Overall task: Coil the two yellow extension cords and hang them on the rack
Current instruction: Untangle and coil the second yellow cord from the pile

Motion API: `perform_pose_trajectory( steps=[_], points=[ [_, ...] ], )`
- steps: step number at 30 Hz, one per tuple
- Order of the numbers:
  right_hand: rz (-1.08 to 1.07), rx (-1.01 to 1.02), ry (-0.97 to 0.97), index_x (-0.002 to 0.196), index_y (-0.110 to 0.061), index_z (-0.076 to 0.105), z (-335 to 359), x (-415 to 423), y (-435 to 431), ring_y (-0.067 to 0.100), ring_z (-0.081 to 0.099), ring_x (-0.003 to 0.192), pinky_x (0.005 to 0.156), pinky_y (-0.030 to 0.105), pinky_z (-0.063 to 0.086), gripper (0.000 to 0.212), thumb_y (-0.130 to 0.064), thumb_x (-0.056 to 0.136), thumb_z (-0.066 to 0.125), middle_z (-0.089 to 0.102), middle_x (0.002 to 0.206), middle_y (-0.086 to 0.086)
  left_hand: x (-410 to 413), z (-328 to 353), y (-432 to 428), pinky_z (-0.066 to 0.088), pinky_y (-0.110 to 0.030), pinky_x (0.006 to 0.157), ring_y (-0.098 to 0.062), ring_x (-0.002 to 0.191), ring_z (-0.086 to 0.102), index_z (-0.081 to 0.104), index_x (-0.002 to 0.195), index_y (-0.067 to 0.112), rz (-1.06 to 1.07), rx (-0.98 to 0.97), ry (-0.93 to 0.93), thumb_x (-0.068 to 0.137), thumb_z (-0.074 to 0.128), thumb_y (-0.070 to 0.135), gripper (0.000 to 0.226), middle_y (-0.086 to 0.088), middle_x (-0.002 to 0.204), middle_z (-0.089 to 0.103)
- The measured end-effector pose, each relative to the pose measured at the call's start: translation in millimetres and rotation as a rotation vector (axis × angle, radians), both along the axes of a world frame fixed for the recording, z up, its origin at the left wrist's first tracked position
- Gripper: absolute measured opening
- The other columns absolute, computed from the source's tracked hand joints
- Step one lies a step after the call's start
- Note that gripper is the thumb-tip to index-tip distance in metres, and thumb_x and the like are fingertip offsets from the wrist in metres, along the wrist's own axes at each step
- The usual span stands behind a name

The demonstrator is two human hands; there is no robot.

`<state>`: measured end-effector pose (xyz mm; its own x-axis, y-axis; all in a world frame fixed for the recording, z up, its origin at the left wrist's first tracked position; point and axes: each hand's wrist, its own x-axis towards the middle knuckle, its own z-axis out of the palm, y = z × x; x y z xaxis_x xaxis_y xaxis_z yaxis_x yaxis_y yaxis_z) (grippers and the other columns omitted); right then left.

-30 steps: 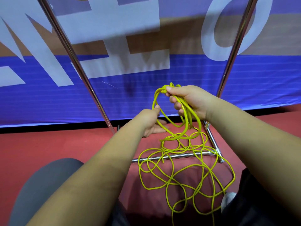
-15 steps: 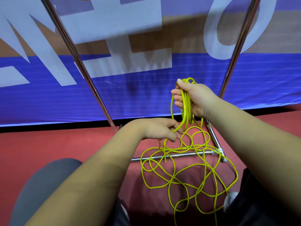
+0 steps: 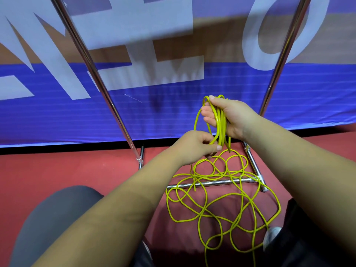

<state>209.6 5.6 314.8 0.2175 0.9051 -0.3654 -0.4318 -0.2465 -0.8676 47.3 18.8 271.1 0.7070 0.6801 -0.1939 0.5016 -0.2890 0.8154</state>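
A yellow extension cord (image 3: 221, 199) lies in loose tangled loops on the red floor, over the rack's lower bar. My right hand (image 3: 229, 116) grips several gathered loops of it, held upright above the tangle. Just below and to the left, my left hand (image 3: 194, 147) pinches a strand that runs up into the held loops. The chrome rack (image 3: 100, 87) has two slanted poles rising left and right of my hands. A second cord is not in view here.
A blue, white and tan banner (image 3: 154, 83) stands right behind the rack. The rack's base bar (image 3: 208, 183) crosses the floor under the cord. My knees are at the lower left (image 3: 54, 218) and lower right (image 3: 300, 237), beside a white shoe tip (image 3: 271, 237).
My right hand turned the bundle upright and shifted right. My left hand went from resting open by the loops to pinching a strand and lifting it toward the bundle.
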Motion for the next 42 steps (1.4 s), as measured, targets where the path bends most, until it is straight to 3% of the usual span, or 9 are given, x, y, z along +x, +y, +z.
perform_pose_trajectory(
  steps=[4,10,13,19,23,30,35,38,42],
  points=[
    [0.026,-0.015,0.006,0.115,-0.004,0.069,1,2,1,0.010,0.074,0.064,0.057,0.026,0.060,0.032,-0.033,0.103,0.068,0.075,0.074,0.003,2,4,2,0.049,-0.044,0.069,-0.045,0.083,0.069,0.075,0.093,0.016,0.080,-0.083,-0.119,0.095,0.069,0.044,0.028,-0.013,0.083,0.075],
    [0.072,-0.042,-0.056,0.112,-0.008,0.072,0,4,1,0.010,0.074,0.066,0.058,0.027,0.060,0.028,-0.035,0.102,0.069,0.075,0.076,0.000,-3,-3,5,0.046,-0.023,0.067,-0.002,0.066,0.059,0.076,0.088,0.018,0.068,0.085,-0.001,0.094,0.071,0.046,0.029,0.004,0.077,0.073],
    [0.101,-0.035,-0.056,0.106,-0.012,0.071,4,5,2,0.011,0.073,0.064,0.057,0.026,0.059,0.025,-0.036,0.102,0.068,0.075,0.078,0.000,-7,-14,8,0.054,-0.029,0.080,-0.005,0.075,0.062,0.075,0.100,0.026,-0.028,0.139,0.113,0.088,0.080,0.037,0.017,0.005,0.088,0.073],
    [0.103,-0.040,-0.008,0.082,-0.017,0.062,8,11,3,0.005,0.052,0.045,0.041,0.020,0.044,0.033,-0.042,0.103,0.063,0.056,0.067,-0.004,-14,-27,21,0.053,-0.029,0.089,-0.011,0.096,0.065,0.068,0.125,0.024,-0.097,0.213,0.228,0.088,0.081,0.028,0.040,0.007,0.104,0.071],
    [0.157,-0.051,0.063,0.079,-0.019,0.056,12,17,2,0.003,0.033,0.035,0.033,0.016,0.027,0.036,-0.047,0.101,0.065,0.041,0.060,-0.009,-18,-35,23,0.050,-0.024,0.086,-0.008,0.088,0.063,0.061,0.137,0.022,-0.019,0.078,0.130,0.091,0.078,0.021,0.049,0.008,0.098,0.068],
    [0.253,-0.009,0.194,0.097,-0.016,0.066,17,22,1,0.003,0.030,0.032,0.032,0.014,0.025,0.028,-0.043,0.104,0.060,0.033,0.055,-0.011,-11,-30,28,0.051,-0.034,0.081,-0.012,0.080,0.067,0.039,0.125,0.017,0.211,-0.049,0.013,0.082,0.087,0.027,0.066,0.006,0.094,0.078],
    [0.295,0.004,0.214,0.105,-0.014,0.067,11,27,1,0.004,0.028,0.030,0.029,0.017,0.026,0.020,-0.030,0.107,0.054,0.031,0.051,-0.011,-10,-28,28,0.051,-0.034,0.083,-0.020,0.094,0.070,0.044,0.144,0.019,0.149,-0.245,-0.007,0.081,0.069,0.009,0.068,0.005,0.117,0.075],
    [0.367,0.005,0.204,0.098,-0.016,0.065,10,27,-1,0.004,0.027,0.029,0.028,0.018,0.025,0.021,-0.028,0.107,0.051,0.030,0.050,-0.010,-3,-27,27,0.058,-0.041,0.085,-0.024,0.103,0.075,0.047,0.140,0.022,0.235,-0.315,-0.026,0.081,0.062,0.021,0.061,-0.007,0.113,0.077],
    [0.446,0.027,0.214,0.096,-0.017,0.064,15,24,-5,0.004,0.026,0.028,0.028,0.017,0.022,0.023,-0.028,0.106,0.048,0.030,0.047,-0.010,2,-28,31,0.059,-0.028,0.071,-0.015,0.090,0.079,0.048,0.139,0.002,0.379,-0.402,-0.105,0.095,0.069,0.030,0.055,-0.007,0.108,0.079]
  ],
)
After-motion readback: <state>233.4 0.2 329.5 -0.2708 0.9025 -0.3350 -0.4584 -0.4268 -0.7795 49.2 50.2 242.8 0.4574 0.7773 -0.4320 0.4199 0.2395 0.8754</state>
